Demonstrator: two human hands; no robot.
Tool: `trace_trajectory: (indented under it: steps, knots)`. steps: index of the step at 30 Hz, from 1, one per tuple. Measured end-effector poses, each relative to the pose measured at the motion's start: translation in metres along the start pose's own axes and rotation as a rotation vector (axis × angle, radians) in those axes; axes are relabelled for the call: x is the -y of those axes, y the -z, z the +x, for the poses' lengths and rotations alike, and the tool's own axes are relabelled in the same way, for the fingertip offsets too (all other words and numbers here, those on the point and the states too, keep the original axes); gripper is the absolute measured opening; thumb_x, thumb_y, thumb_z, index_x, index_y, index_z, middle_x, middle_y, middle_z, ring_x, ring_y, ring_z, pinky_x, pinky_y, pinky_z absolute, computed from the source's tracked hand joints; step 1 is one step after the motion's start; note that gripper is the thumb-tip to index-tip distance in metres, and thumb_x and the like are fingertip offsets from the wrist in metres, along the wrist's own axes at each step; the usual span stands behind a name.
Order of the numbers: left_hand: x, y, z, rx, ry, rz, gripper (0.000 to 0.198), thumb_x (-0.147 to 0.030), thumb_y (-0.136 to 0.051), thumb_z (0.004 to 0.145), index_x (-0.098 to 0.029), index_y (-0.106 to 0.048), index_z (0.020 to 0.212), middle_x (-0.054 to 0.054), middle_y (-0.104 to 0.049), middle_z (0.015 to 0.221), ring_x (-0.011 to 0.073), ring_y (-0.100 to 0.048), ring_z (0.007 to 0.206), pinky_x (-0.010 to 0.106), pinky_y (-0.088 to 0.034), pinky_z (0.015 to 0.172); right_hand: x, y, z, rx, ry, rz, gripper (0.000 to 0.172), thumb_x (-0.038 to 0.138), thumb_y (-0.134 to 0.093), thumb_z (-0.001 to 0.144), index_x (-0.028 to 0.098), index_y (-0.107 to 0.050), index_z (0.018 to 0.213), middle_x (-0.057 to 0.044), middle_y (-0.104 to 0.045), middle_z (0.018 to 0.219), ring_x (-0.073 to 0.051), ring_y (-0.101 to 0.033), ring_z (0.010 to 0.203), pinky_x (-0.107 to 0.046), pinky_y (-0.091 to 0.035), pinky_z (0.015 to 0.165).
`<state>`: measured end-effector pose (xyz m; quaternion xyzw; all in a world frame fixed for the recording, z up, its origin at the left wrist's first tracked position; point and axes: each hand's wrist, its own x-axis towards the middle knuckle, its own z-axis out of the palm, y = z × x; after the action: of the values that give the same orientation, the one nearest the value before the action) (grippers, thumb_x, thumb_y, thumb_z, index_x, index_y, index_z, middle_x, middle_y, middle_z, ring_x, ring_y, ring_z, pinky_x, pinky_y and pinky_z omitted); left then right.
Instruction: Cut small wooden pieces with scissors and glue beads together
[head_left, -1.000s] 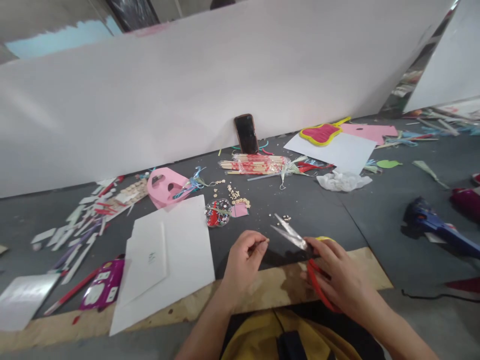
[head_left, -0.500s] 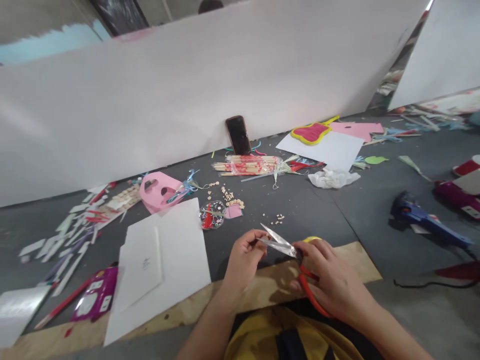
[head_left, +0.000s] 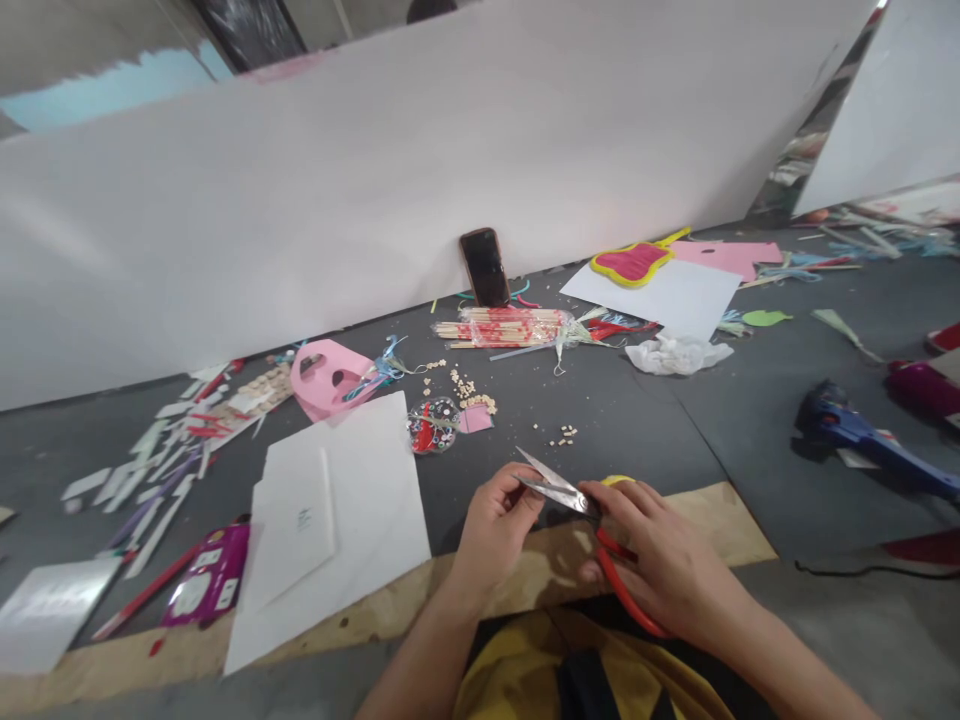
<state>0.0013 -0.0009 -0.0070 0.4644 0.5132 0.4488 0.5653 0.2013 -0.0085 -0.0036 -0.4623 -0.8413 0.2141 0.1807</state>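
Note:
My right hand (head_left: pixel 660 560) grips red-handled scissors (head_left: pixel 577 505) with their silver blades spread, tips pointing left. My left hand (head_left: pixel 496 520) is pinched shut on something small that I cannot make out, held right at the scissor blades. Both hands hover over the front edge of the dark grey table (head_left: pixel 645 420), above a strip of bare wood (head_left: pixel 547 570). Something small and yellow (head_left: pixel 616 481) peeks out behind my right hand.
White paper sheets (head_left: pixel 337 510) lie left of my hands, with a purple packet (head_left: pixel 206 588) further left. A blue glue gun (head_left: pixel 862 440) lies at right. Beads (head_left: pixel 469 388), a pink cutout (head_left: pixel 334 375), a bag of sticks (head_left: pixel 506 327) and a phone (head_left: pixel 485 267) sit further back.
My hands have come together: the scissors moved left and my left hand's pinch now sits at the open blades. The camera shifted slightly.

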Motion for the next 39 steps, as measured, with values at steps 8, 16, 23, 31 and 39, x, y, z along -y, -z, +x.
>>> trace_trajectory:
  steps: [8,16,23,31,39]
  knots:
    - [-0.0021,0.0001,0.0005,0.007,-0.011,0.048,0.022,-0.037,-0.058,0.083,-0.015,-0.061,0.079,-0.002,-0.049,0.067,0.0098,-0.041,0.058,0.021,-0.033,0.055,-0.0012,-0.0011,0.0021,-0.052,0.092,-0.164,0.051,0.042,-0.056,0.085,0.012,-0.051,0.127,-0.014,-0.064,0.100,-0.028,-0.060,0.091,-0.040,-0.054,0.072]
    - [0.0011,0.0011,-0.0016,-0.012,-0.020,0.058,0.023,-0.036,-0.058,0.083,-0.014,-0.061,0.077,-0.002,-0.050,0.066,0.0092,-0.040,0.057,0.020,-0.033,0.054,-0.0034,-0.0052,0.0036,-0.091,0.162,-0.185,0.044,0.040,-0.046,0.091,0.012,-0.054,0.125,-0.013,-0.067,0.094,-0.024,-0.064,0.083,-0.034,-0.054,0.068]
    - [0.0024,-0.0035,-0.0013,-0.029,0.015,-0.014,0.016,-0.031,-0.062,0.080,-0.015,-0.061,0.084,-0.001,-0.058,0.072,0.0106,-0.048,0.064,0.021,-0.039,0.060,-0.0064,-0.0028,0.0037,-0.071,0.140,-0.196,0.046,0.044,-0.040,0.093,0.011,-0.055,0.122,-0.013,-0.067,0.093,-0.024,-0.065,0.081,-0.035,-0.054,0.065]
    - [0.0046,-0.0046,-0.0025,-0.100,-0.085,-0.056,0.011,-0.025,-0.065,0.078,-0.016,-0.060,0.075,-0.001,-0.057,0.073,0.0101,-0.049,0.064,0.021,-0.040,0.060,-0.0017,0.0008,0.0032,-0.019,0.102,-0.191,0.048,0.037,-0.056,0.084,0.014,-0.050,0.126,-0.011,-0.063,0.096,-0.026,-0.059,0.087,-0.037,-0.052,0.067]
    - [0.0042,-0.0052,-0.0016,-0.057,-0.098,-0.040,0.008,-0.021,-0.064,0.077,-0.016,-0.063,0.071,0.000,-0.058,0.076,0.0120,-0.053,0.069,0.022,-0.041,0.063,0.0005,0.0033,0.0053,-0.020,0.106,-0.187,0.058,0.038,-0.061,0.079,0.012,-0.047,0.129,-0.014,-0.061,0.100,-0.027,-0.054,0.089,-0.040,-0.051,0.072]
